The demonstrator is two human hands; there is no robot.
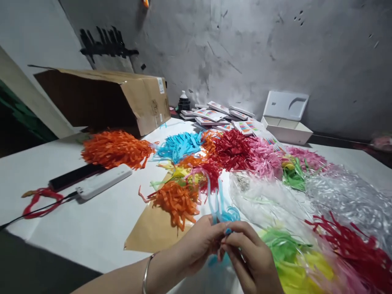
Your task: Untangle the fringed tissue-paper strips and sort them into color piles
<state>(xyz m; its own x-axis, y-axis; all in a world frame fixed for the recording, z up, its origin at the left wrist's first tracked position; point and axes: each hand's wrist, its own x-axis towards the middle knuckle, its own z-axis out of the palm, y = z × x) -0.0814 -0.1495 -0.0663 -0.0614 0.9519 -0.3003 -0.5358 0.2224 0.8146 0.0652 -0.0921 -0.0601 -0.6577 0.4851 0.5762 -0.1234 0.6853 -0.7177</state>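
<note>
A white-covered table (pixel 61 222) bears colourful tassels (pixel 118 149), a cardboard box (pixel 147 102) and stacked packets (pixel 211 114).

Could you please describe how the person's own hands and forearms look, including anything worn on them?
A thin, shiny silver-coloured bangle circles the left wrist. The left forearm has no sleeve where it shows. The left hand and the right hand are bare, without gloves. No ring can be made out. The right forearm is out of view.
</note>
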